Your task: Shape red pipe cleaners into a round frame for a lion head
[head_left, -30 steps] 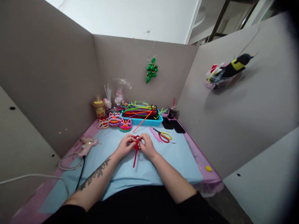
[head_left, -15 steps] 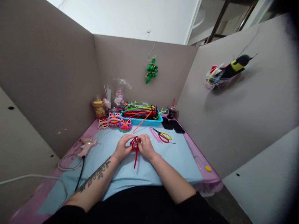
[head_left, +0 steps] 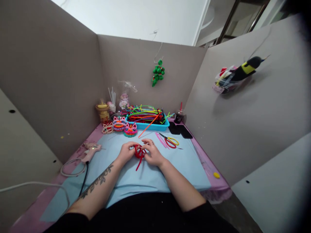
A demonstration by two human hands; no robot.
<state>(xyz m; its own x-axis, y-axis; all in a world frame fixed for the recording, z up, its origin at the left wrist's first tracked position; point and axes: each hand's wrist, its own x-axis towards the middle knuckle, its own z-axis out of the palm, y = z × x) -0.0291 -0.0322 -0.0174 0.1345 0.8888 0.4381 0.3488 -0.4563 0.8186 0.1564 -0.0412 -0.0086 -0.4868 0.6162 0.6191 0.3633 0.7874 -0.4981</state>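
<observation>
A piece of bent red pipe cleaners [head_left: 139, 152] is held over the middle of the table, its loops rounded and one loose end pointing down toward me. My left hand [head_left: 127, 152] pinches its left side between thumb and fingers. On the other side, my right hand [head_left: 153, 153] has its thumb and fingertips closed on the right edge, with the index finger partly raised. Just beyond the hands, an orange pipe cleaner [head_left: 147, 126] slants down from the heap in the blue tray [head_left: 148, 127]. Scissors [head_left: 170, 141] with red and yellow handles lie to the right beside pink pipe cleaners [head_left: 161, 140].
Several colourful pipe-cleaner animal heads [head_left: 130, 130] sit at the back left. A pink glue gun [head_left: 91, 152] with its cord lies at the left. Black pads [head_left: 180, 130], a dark cup [head_left: 179, 116] and a yellow disc [head_left: 216, 175] are on the right. Grey panels surround the table.
The red piece has turned, so its loops face me more and its loose end swings left. My right hand has shifted slightly, its fingers lifting and spreading a little.
</observation>
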